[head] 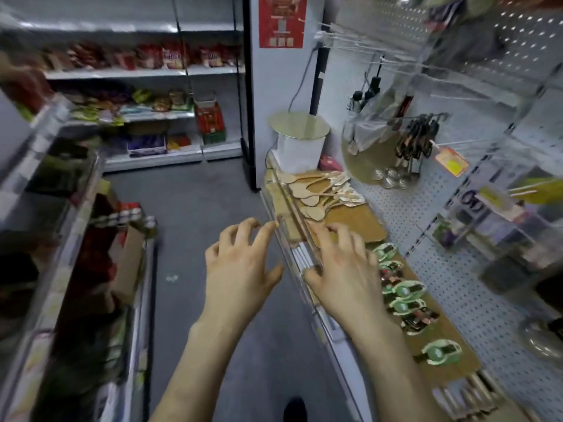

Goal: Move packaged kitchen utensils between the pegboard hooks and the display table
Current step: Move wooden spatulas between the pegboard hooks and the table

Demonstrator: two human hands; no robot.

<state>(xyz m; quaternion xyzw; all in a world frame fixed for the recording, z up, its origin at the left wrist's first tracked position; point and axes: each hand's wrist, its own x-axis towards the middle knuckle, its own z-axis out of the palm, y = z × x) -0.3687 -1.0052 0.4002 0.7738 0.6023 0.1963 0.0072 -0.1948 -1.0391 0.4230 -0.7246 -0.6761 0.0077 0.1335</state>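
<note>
Right hand [344, 275] hovers over clear rail [289, 199] (spoons [313, 190] beyond).

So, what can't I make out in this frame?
Head view only.
Right hand: its own back hides whether it grips anything.
Hanging goods, upper pegboard: motion blur.
Green-labelled packs: print too small.
Silver packs, bottom right: cut by frame edge.

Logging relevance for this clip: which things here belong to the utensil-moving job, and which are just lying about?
Job: pale wooden packaged spoons, green-carded utensil packs, white perforated pegboard, brown display table.
Lying about: white bucket with gold lid, red poster, snack shelves.
</note>
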